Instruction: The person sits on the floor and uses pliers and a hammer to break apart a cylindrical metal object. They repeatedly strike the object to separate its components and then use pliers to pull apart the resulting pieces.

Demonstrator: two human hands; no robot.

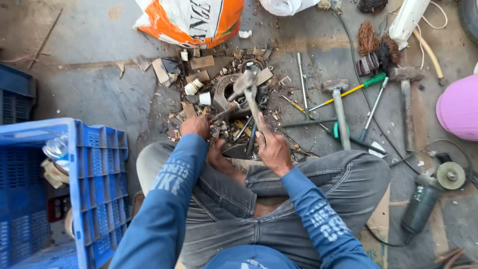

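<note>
I sit on the floor with my legs folded. My right hand (273, 147) grips the handle of a hammer (247, 88), whose head hangs blurred above a round metal motor part (225, 92). My left hand (195, 126) is closed on a thin chisel-like tool (221, 114) that points toward that part. My bare foot (217, 156) lies between the two hands, close to the debris.
A blue plastic crate (94, 169) stands at my left. Other hammers (339, 107), screwdrivers (354, 90) and a metal rod (302, 82) lie to the right, with an angle grinder (432, 187) further right. An orange-white sack (191, 20) is ahead, a pink bucket (460, 107) at the right edge.
</note>
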